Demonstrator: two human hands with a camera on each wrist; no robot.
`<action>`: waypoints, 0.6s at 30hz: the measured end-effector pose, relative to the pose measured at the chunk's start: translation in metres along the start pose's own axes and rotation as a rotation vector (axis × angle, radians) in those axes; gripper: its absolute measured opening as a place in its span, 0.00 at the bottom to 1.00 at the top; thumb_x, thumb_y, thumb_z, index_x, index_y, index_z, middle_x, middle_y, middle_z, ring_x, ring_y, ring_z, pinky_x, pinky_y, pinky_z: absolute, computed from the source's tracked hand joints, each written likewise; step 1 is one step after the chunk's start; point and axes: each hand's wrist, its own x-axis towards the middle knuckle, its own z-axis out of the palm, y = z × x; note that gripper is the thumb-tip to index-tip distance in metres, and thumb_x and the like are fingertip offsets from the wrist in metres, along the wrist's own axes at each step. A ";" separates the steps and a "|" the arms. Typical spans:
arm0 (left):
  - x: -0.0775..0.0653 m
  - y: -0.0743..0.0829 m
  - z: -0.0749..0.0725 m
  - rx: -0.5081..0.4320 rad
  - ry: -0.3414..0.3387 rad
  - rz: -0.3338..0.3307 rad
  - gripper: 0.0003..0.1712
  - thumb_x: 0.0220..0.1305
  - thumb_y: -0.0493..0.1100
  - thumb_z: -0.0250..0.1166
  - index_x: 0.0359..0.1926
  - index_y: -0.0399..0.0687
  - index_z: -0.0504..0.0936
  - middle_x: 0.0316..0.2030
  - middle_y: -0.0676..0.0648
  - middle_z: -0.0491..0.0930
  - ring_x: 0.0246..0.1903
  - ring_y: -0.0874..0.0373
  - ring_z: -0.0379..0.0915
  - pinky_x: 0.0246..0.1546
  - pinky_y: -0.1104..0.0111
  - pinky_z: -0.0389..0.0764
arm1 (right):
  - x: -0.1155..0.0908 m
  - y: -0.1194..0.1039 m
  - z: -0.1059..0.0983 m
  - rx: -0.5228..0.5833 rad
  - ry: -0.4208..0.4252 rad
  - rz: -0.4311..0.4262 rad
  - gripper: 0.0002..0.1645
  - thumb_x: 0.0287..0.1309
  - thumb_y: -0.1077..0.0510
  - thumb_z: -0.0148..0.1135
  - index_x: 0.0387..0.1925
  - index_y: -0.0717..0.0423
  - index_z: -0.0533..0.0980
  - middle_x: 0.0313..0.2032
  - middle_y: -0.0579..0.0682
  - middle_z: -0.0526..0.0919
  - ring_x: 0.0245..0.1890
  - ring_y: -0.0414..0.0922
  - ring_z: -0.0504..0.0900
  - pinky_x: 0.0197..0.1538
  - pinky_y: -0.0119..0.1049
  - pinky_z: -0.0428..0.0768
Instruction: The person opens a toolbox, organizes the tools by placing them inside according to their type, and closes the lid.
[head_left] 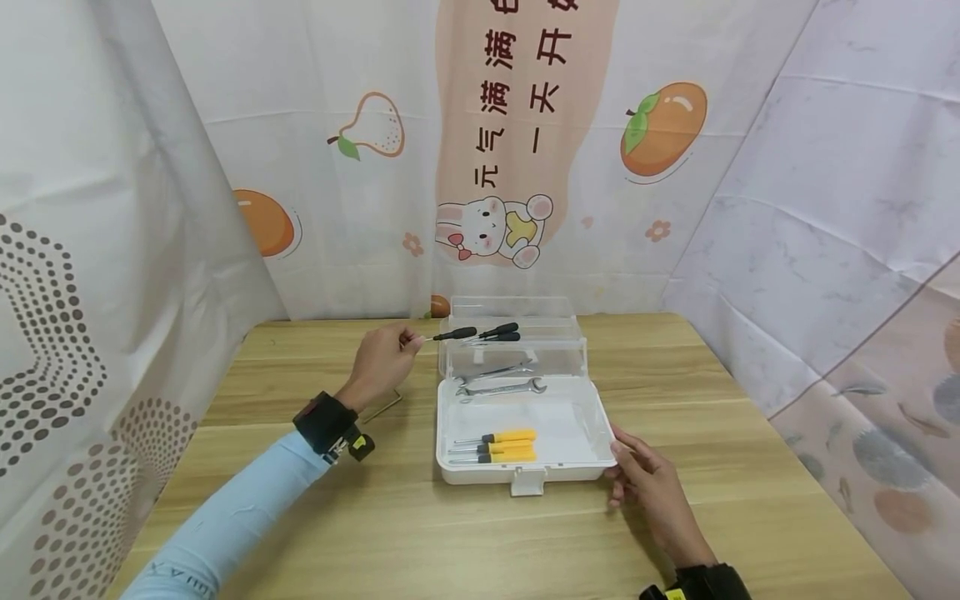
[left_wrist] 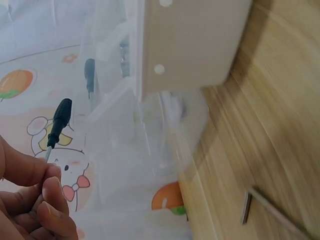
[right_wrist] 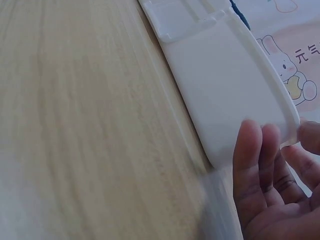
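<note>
My left hand (head_left: 385, 360) pinches the thin metal shaft of a black-handled screwdriver (left_wrist: 61, 119) between thumb and fingertips, its handle pointing right over the raised lid. Two other black screwdrivers (head_left: 501, 331) lie at the clear lid (head_left: 517, 358) of a white toolbox (head_left: 577, 474). In the toolbox's base are several yellow-handled screwdrivers (head_left: 512, 447) at the front and two wrenches (head_left: 510, 388) toward the back. At the front right corner of the toolbox, my right hand (head_left: 654, 487) holds the rim, thumb on the edge and fingers along the outer wall.
An L-shaped hex key (head_left: 384, 407) lies on the wooden table (head_left: 360, 517), left of the toolbox and under my left wrist. A printed curtain (head_left: 375, 208) hangs right behind the table's far edge, with more cloth on both sides.
</note>
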 end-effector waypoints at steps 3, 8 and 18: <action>0.002 0.002 0.004 -0.003 -0.008 -0.013 0.09 0.73 0.41 0.64 0.37 0.40 0.85 0.26 0.48 0.79 0.24 0.54 0.72 0.28 0.63 0.71 | 0.000 0.001 0.000 0.003 0.001 -0.001 0.34 0.72 0.45 0.62 0.74 0.51 0.68 0.35 0.56 0.80 0.22 0.42 0.77 0.30 0.42 0.85; 0.005 0.005 0.010 0.009 -0.024 -0.022 0.08 0.73 0.41 0.64 0.38 0.40 0.85 0.27 0.48 0.80 0.25 0.54 0.72 0.28 0.63 0.71 | 0.000 0.002 0.000 0.006 -0.005 -0.003 0.35 0.72 0.45 0.62 0.74 0.52 0.68 0.35 0.56 0.80 0.23 0.42 0.77 0.30 0.42 0.85; 0.009 0.011 0.018 0.014 -0.024 0.010 0.08 0.73 0.41 0.65 0.37 0.40 0.84 0.26 0.48 0.78 0.25 0.53 0.71 0.27 0.63 0.69 | 0.001 0.002 -0.001 0.007 -0.008 -0.005 0.34 0.73 0.45 0.61 0.74 0.51 0.68 0.35 0.56 0.80 0.22 0.42 0.77 0.30 0.42 0.85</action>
